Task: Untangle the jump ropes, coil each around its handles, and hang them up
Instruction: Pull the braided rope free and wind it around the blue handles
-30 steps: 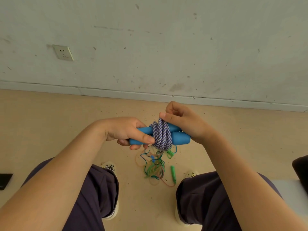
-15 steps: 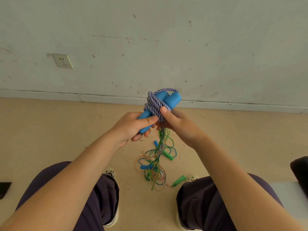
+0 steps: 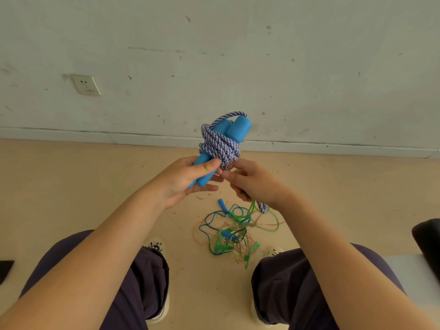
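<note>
Two hands: both meet at mid-frame over a pale floor, in front of a scuffed wall.
Dark object, far left: a black corner (image 3: 6, 270) shows at the frame's edge beside the left thigh; what it is cannot be told.
Wall socket: a white plate (image 3: 86, 85) sits on the wall (image 3: 309, 67) at the left, above the skirting line.
Wall surface: grey-white plaster, marked with dark flecks and scratches across its width.
Floor: a beige floor (image 3: 71, 182), speckled with small dark bits, meets the wall along a pale skirting strip (image 3: 333, 148).
Left hand: the left hand (image 3: 183, 179) grips the lower ends of the blue handles (image 3: 228, 132), thumb pressed across them, fingers curled beneath.
Handles: two, side by side, tilted up and to the right, raised in front of the wall.
Coiled rope: the purple-and-white rope (image 3: 220, 145) is wound in several turns round the middle of the handles, with one loop arching over their top ends.
Right hand: the right hand (image 3: 252, 182) is closed on the rope's loose tail just below the coil; the tail's end hangs out under the wrist.
Tangle on floor: thin green, blue and orange ropes (image 3: 235, 232) lie knotted between the person's feet, with small blue and green handles among them.
Legs: dark trousers (image 3: 147, 282) and light shoes frame the tangle.
Far right: a white seat edge (image 3: 409, 272) with a black object (image 3: 428, 239) on it.
</note>
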The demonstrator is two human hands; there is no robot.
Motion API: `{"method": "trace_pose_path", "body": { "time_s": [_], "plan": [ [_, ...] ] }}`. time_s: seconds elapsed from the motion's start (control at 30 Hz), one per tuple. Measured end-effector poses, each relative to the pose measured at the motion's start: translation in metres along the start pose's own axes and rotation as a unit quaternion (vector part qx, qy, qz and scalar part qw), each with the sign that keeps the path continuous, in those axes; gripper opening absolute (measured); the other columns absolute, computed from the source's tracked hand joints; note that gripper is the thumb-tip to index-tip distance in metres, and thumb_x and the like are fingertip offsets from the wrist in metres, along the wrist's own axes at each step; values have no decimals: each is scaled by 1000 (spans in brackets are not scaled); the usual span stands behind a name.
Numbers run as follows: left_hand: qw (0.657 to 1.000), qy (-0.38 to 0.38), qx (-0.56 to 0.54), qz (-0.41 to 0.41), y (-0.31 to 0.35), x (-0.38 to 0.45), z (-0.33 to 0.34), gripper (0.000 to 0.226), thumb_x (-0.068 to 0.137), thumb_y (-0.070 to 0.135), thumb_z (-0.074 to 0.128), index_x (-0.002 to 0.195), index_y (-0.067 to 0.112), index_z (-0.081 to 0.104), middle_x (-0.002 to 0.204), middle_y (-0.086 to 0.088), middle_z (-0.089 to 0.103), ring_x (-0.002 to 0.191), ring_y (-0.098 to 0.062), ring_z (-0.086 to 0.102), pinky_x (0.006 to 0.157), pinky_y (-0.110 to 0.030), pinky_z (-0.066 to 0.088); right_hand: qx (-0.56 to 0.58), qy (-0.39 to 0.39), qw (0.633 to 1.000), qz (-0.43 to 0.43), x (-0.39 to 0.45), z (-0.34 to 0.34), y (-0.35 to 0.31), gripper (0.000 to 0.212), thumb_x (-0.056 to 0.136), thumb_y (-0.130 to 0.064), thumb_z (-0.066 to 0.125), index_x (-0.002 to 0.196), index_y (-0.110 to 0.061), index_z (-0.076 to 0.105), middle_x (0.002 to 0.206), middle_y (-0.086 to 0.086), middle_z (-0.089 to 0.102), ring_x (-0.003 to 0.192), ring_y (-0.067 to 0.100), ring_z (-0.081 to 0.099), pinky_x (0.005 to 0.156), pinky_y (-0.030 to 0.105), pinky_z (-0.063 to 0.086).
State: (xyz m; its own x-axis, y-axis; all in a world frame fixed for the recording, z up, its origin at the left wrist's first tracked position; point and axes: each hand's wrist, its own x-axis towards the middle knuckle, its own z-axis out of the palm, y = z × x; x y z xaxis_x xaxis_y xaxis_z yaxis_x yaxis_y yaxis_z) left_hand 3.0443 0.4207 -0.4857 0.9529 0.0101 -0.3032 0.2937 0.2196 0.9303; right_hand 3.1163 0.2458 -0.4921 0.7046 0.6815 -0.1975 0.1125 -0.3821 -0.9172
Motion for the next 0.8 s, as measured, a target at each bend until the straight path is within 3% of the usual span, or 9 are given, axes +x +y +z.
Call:
{"method": "trace_pose_path", "body": {
  "time_s": [0.07,0.13,0.27,0.4,0.5,0.63,0.8],
  "plan": [
    [1000,-3,-6,9,-4,0,6,28,80,30,64,91,5,68,89,-2,70,86,-14,66,82,-31,59,-16,-12,1000,-5,0,8,-1,17,100,-24,55,87,-14,56,64,6,53,48,15,46,44,22,40],
    [999,33,-10,10,-6,2,10,22,87,28,63,91,8,67,85,1,70,80,-12,66,76,-28,59,-28,-26,999,-9,1,13,-1,9,98,-18,58,96,-9,59,73,6,59,57,15,56,52,27,49],
    [993,111,-43,14,-9,10,4,23,96,33,59,98,13,69,99,1,74,92,-13,66,83,-31,55,-18,-28,999,23,2,14,2,24,88,-8,69,110,-6,60,84,9,65,70,19,66,73,36,58],
    [983,165,-62,46,-12,13,0,20,96,30,61,90,12,67,86,-1,71,91,-18,66,87,-37,55,-12,-34,997,70,2,11,5,35,84,-8,73,113,-13,54,79,9,64,57,18,61,59,28,51],
    [968,230,44,87,-19,15,1,14,92,25,69,84,14,69,81,-1,69,81,-14,70,81,-39,60,-9,-9,997,80,3,10,6,36,84,-2,68,113,-15,52,75,12,59,48,18,54,50,26,45],
    [941,275,159,115,-26,16,0,12,88,27,74,80,20,69,71,6,65,58,1,66,80,-51,60,-16,37,995,91,4,8,8,34,84,-3,67,111,-16,50,82,14,55,44,15,51,45,27,42],
    [942,284,140,112,-25,17,-5,17,88,28,74,79,15,69,69,6,63,61,-4,69,82,-54,59,-39,74,993,88,4,2,9,30,84,-16,73,105,-16,52,79,5,54,51,13,57,47,27,42]
  ]
}}
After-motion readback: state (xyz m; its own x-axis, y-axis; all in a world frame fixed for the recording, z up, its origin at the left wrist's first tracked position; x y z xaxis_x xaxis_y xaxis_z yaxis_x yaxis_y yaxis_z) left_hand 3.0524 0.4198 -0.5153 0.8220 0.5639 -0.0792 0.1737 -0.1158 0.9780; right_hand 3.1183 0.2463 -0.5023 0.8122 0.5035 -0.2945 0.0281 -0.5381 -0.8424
